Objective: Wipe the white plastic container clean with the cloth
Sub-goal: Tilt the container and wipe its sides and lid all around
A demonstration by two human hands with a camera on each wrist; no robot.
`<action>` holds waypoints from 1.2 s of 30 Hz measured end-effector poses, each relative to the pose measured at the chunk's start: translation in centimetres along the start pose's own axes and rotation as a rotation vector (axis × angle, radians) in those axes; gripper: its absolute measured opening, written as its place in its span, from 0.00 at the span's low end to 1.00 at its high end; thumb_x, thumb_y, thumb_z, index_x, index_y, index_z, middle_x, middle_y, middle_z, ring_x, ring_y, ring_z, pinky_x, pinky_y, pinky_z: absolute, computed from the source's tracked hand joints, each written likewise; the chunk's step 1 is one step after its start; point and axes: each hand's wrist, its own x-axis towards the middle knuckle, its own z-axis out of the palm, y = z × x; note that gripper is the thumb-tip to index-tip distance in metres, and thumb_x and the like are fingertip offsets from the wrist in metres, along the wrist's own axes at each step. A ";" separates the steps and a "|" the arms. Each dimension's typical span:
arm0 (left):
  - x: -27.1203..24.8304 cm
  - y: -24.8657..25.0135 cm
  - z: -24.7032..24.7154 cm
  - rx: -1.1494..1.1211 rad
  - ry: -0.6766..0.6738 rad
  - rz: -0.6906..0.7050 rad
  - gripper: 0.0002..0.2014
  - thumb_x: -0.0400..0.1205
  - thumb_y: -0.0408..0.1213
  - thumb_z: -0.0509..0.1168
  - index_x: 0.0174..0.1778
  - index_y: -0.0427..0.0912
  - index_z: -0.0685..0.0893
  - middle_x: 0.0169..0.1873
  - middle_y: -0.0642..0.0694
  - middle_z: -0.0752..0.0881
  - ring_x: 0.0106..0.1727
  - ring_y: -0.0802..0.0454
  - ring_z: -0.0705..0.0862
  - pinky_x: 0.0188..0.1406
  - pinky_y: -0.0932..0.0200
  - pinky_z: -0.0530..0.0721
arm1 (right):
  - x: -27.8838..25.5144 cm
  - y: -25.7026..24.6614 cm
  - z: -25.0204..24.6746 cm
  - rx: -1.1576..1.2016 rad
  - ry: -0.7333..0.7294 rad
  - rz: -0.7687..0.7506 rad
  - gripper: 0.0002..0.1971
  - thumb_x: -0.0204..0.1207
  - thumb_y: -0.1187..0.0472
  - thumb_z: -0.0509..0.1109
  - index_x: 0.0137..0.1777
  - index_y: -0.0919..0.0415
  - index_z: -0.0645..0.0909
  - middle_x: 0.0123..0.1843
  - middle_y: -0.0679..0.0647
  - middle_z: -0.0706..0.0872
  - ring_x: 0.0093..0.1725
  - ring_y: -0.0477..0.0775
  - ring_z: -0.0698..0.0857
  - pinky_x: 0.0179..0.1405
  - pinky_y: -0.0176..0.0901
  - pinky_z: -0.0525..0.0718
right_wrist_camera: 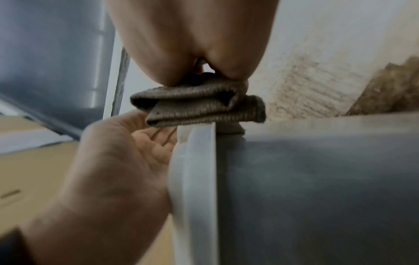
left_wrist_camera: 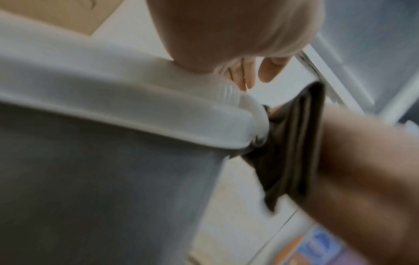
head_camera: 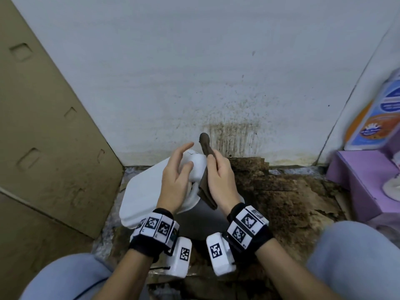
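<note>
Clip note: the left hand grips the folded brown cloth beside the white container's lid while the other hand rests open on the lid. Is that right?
Not quite: the hands are swapped. In the head view the right hand grips the folded brown cloth beside the white container's lid, while the left hand rests open on the lid.

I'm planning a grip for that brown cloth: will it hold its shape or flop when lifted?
Probably floppy: the cloth droops below the right hand that grips it. Its folded layers bulge loosely, so they could unfold. It looks ribbed, so likely not slippery.
</note>
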 end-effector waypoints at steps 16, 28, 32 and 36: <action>-1.1 -2.7 -3.3 0.641 0.055 -0.312 0.20 0.90 0.41 0.60 0.78 0.41 0.75 0.75 0.40 0.75 0.79 0.41 0.68 0.79 0.44 0.67 | 0.2 2.8 -10.0 -0.391 -0.095 0.148 0.33 0.87 0.37 0.54 0.88 0.46 0.55 0.79 0.53 0.66 0.69 0.55 0.75 0.65 0.47 0.73; -3.5 -5.9 -2.7 0.435 -0.145 -0.672 0.49 0.79 0.73 0.63 0.90 0.54 0.50 0.85 0.42 0.67 0.81 0.35 0.72 0.75 0.36 0.77 | 0.3 6.6 -16.0 -0.383 -0.003 0.225 0.42 0.75 0.27 0.66 0.85 0.40 0.58 0.78 0.48 0.77 0.75 0.56 0.77 0.73 0.64 0.78; -3.3 -6.1 -1.7 0.374 -0.144 -0.625 0.48 0.79 0.71 0.65 0.89 0.55 0.53 0.83 0.47 0.71 0.78 0.39 0.75 0.74 0.35 0.79 | 0.0 7.1 -16.9 -0.372 -0.017 0.220 0.40 0.76 0.28 0.65 0.86 0.36 0.56 0.82 0.44 0.73 0.79 0.54 0.73 0.77 0.63 0.74; -3.1 -6.4 -1.7 0.372 -0.116 -0.575 0.46 0.80 0.69 0.66 0.90 0.55 0.56 0.85 0.48 0.70 0.81 0.40 0.74 0.77 0.37 0.75 | -0.6 6.7 -16.9 -0.324 0.008 0.232 0.37 0.81 0.37 0.67 0.86 0.44 0.59 0.80 0.49 0.74 0.76 0.55 0.76 0.74 0.58 0.77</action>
